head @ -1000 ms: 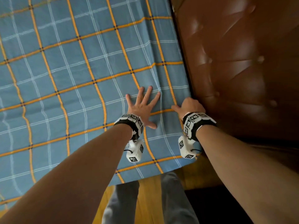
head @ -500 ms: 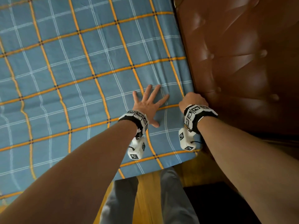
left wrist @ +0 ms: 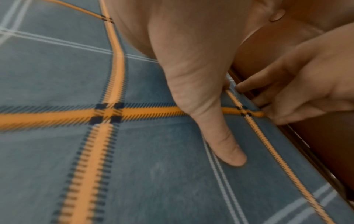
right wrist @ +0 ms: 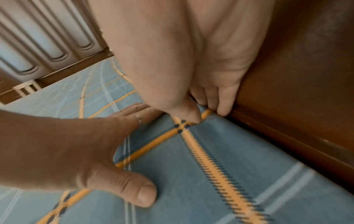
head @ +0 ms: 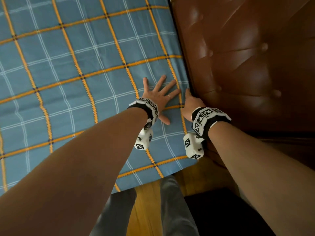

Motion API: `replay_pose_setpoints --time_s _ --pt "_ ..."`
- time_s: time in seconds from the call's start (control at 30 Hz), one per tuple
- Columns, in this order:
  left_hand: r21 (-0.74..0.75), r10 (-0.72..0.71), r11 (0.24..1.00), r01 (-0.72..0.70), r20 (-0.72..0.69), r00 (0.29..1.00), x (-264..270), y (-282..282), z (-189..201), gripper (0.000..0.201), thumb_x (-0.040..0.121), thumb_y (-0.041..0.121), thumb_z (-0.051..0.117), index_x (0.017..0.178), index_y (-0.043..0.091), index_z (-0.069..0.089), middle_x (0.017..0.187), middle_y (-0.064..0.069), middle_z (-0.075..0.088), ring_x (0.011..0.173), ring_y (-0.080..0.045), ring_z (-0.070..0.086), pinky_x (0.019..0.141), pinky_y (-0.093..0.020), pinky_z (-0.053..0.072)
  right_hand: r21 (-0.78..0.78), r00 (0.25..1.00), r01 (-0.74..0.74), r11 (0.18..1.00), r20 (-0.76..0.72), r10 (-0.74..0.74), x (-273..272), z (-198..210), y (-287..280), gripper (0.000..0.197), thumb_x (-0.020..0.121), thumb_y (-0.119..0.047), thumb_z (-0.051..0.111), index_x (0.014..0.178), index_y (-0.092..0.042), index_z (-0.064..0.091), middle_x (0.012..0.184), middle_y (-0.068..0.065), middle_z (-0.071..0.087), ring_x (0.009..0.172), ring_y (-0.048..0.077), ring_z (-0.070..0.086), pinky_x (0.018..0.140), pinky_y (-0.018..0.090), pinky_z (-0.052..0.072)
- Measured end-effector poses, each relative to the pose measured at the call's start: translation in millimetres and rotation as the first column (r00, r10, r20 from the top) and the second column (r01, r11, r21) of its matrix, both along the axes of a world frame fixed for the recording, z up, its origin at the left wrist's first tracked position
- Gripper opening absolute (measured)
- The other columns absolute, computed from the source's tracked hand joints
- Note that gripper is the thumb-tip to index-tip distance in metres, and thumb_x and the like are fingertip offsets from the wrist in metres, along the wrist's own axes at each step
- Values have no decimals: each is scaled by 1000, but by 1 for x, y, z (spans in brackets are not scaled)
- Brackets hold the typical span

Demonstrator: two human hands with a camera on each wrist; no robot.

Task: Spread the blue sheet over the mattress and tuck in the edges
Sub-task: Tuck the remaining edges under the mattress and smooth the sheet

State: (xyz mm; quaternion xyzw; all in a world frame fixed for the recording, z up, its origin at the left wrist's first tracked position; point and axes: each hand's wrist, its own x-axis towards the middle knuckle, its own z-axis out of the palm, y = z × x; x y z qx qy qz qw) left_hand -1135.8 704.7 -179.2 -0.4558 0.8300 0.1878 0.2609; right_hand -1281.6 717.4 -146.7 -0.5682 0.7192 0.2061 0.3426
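The blue sheet (head: 85, 65), checked with orange and white lines, lies flat over the mattress. My left hand (head: 160, 96) presses flat on it with fingers spread, close to the sheet's right edge; its thumb (left wrist: 224, 144) lies on the cloth. My right hand (head: 189, 103) is at that edge, against the brown leather headboard (head: 247, 65). In the right wrist view its thumb (right wrist: 191, 116) sits on top of the sheet (right wrist: 210, 166) and its fingers (right wrist: 222, 106) curl down into the gap, pinching the edge fold. The mattress itself is hidden under the sheet.
The tufted headboard runs along the whole right side. The sheet's near edge (head: 153, 174) ends above a wooden floor (head: 148, 210), where grey-trousered legs (head: 175, 210) stand beside a dark object (head: 221, 215). A white panelled door (right wrist: 38, 37) stands beyond the bed's far side.
Both hands have slid a little farther along the headboard edge, away from me. The left hand has come closer to the right one, which has pushed deeper into the gap.
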Motion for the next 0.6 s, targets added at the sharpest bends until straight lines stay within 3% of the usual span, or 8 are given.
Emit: replay_pose_setpoints --time_s 0.07,0.17,0.23,0.3,0.37,0.43,0.5,0.6 --pt "-17 -14 1000 14 10 1000 -1 -3 2 138 47 96 51 150 37 -20 158 7 -29 145 -31 -26 100 -81 3 59 995 99 993 -17 -98 -2 -1 8 74 96 -13 51 154 -17 5 131 21 53 116 38 57 82 38 46" --pt "10 -77 997 77 5 997 -7 -8 9 138 50 92 55 150 34 -20 159 7 -26 147 -31 -21 104 -77 6 202 991 98 975 -105 -78 -12 2 30 43 98 -11 46 138 2 36 138 20 49 125 35 52 92 36 45" --pt "60 -169 984 169 -3 986 -15 -7 12 132 58 88 56 151 34 -20 159 10 -25 147 -30 -20 106 -77 6 283 993 83 956 -105 -55 -21 4 44 34 97 -12 47 126 5 51 131 21 56 119 35 56 88 34 47" --pt "138 -234 962 235 -26 972 -24 -3 19 116 70 82 53 152 36 -16 159 12 -22 148 -28 -19 107 -75 3 274 992 120 954 -74 -103 -22 11 49 33 95 -14 50 122 5 54 127 20 59 114 35 59 82 33 46" --pt "194 -255 946 261 -57 965 -31 7 38 100 82 72 50 153 36 -11 160 12 -18 149 -25 -16 110 -72 2 240 987 160 957 -53 -152 -13 27 48 37 96 -15 48 128 5 51 130 20 56 118 34 57 86 35 47" --pt "162 -178 968 190 -85 980 -22 14 66 86 91 60 48 154 35 -5 161 10 -15 150 -23 -11 114 -68 4 184 984 178 967 -36 -174 -4 46 42 36 99 -15 45 129 4 52 132 20 56 120 35 56 92 36 47" --pt "121 -20 992 32 -101 995 5 19 102 74 96 49 46 155 33 3 162 9 -12 150 -23 -6 116 -64 8 146 981 190 971 18 -194 4 74 37 37 97 -18 47 130 -1 51 132 18 56 120 35 56 94 36 47" --pt "146 150 979 -139 -67 986 62 40 169 67 97 43 46 154 31 12 162 8 -12 151 -23 -1 117 -60 11 122 980 177 977 71 -186 12 121 38 51 90 -29 52 138 -11 44 134 15 54 118 35 55 99 42 47"
